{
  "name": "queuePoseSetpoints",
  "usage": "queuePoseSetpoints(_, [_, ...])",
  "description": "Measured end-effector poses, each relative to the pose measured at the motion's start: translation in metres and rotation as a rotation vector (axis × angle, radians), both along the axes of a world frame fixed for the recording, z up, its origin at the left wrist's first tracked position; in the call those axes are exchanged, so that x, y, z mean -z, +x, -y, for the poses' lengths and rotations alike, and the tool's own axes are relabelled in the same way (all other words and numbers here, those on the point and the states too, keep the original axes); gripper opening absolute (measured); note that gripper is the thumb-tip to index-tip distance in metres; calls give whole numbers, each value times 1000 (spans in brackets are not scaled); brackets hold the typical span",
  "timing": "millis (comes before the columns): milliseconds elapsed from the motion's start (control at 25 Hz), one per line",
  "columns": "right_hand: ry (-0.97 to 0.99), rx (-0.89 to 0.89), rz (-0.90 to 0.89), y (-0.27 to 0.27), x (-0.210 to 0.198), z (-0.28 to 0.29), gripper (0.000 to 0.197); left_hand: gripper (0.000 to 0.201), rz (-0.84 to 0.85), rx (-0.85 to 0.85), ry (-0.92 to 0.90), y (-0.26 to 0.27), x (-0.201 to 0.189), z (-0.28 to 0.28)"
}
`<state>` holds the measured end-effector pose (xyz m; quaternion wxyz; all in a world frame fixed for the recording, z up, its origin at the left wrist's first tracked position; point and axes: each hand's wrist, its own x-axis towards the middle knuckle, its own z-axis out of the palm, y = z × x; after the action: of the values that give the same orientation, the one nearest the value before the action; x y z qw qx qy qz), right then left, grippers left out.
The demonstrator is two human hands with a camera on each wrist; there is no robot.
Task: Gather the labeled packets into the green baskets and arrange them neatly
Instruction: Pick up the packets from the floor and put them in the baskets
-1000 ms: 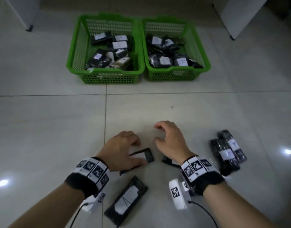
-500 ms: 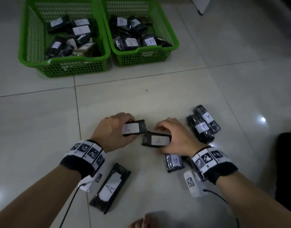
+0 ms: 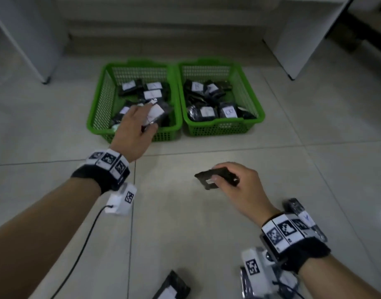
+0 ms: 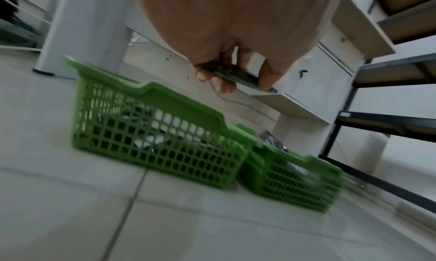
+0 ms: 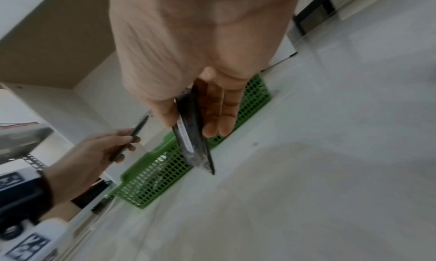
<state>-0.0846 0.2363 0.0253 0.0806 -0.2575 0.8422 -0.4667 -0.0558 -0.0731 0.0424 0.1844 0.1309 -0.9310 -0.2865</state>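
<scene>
Most of the sorting looked done. Two green baskets stood side by side on the far floor, and both already held a loose heap of black packets with white labels. The left basket (image 3: 99,117) and the right basket (image 3: 253,104) touched or nearly touched along their inner walls. The heaps lay jumbled, so the neat arranging seemed still to do.

The left hand (image 3: 134,130) reached over the near rim of the left basket, its fingers and thumb clamped on a flat packet (image 3: 154,114) held above the pile, not yet let go. The right hand (image 3: 239,186) hung over the bare floor between the person and the baskets, pinching a second packet (image 3: 215,179) by its edge between thumb and fingers.

Some packets were left on the near floor: one (image 3: 172,287) at the bottom edge, and a few (image 3: 297,209) behind the right wrist, partly hidden. Those would need fetching after the two in hand.
</scene>
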Motion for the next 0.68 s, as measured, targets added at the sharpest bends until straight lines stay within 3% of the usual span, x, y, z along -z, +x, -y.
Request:
queuePoseSetpoints(120, [-92, -26, 42, -22, -12, 49, 12, 36, 71, -141, -81, -37, -2, 54])
queuePoseSetpoints(280, [-142, -42, -93, -43, -18, 105, 17, 35, 369, -343, -28, -49, 27, 94])
queuePoseSetpoints(480, [-91, -16, -370, -72, -14, 174, 35, 45, 306, -329, -37, -43, 46, 94])
queuePoseSetpoints(560, [116, -33, -400, -84, -8, 198, 38, 47, 313, -308, -33, -46, 46, 96])
queuePoseSetpoints(680, [580, -169, -425, -86, 9, 213, 48, 39, 336, -310, -47, -44, 48, 95])
